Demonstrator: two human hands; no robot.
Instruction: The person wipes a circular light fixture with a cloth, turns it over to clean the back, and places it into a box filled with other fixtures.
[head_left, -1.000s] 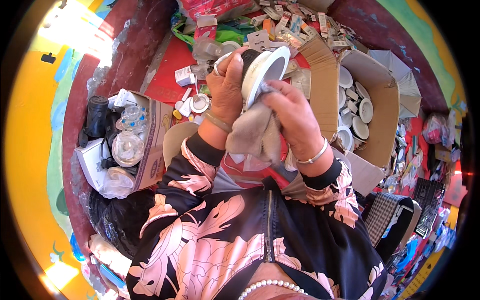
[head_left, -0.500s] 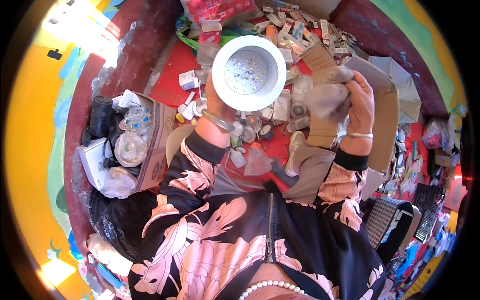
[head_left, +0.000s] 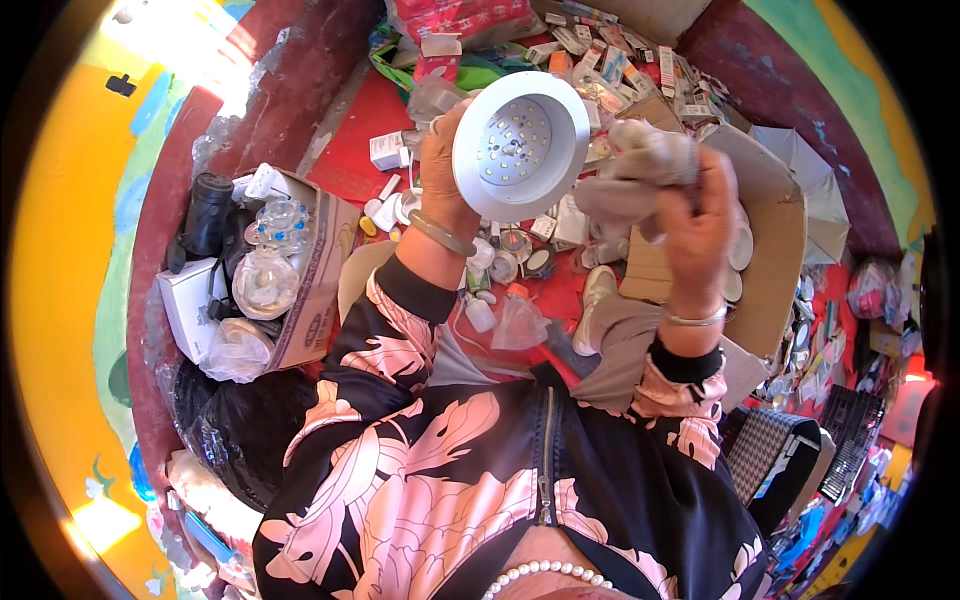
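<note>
My left hand [head_left: 446, 165] grips a round white LED downlight [head_left: 463, 152] by its left side. The lamp's open face tilts toward me and slightly right, with small LED chips [head_left: 515, 143] showing on the disc inside. To the right, my right hand [head_left: 700, 215] is closed on a bunched greyish cloth [head_left: 650, 165], which is smeared by motion. The cloth hangs beside the lamp's right rim; whether they touch I cannot tell. The fingers behind the lamp are partly hidden.
At left stands a carton [head_left: 310, 290] of lamps and plastic-wrapped parts. An open cardboard box [head_left: 775, 230] is at right. Small boxes and lamp parts litter the red floor covering [head_left: 345, 150]. A silver umbrella [head_left: 815, 190] lies beyond the right box; a black bag [head_left: 235, 430] is by my left side.
The downlight has shifted right and tilted rightward in my left hand. My right hand has moved slightly left and down, bringing the cloth closer to the lamp.
</note>
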